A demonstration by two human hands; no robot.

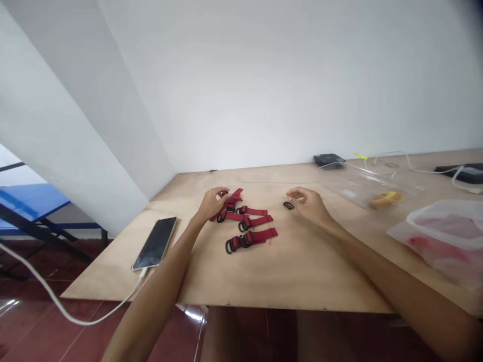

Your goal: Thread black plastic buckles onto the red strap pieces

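Several short red straps with black buckles lie in a loose group on the wooden table (287, 281). Nearest the front edge is a red strap (264, 235) with two black buckles. My left hand (214, 201) is at the back left of the group, its fingers closed on a red strap (225, 199). To the right, apart from the straps, my right hand (307, 201) has its thumb and fingers at a small black buckle (289, 205), which it grips by one end.
A phone (155, 243) with a white cable lies at the left. At the right are a clear plastic bag (350, 183) with an orange-yellow roll, a translucent container (445, 226) with red contents, and a black device (329, 160) near the wall.
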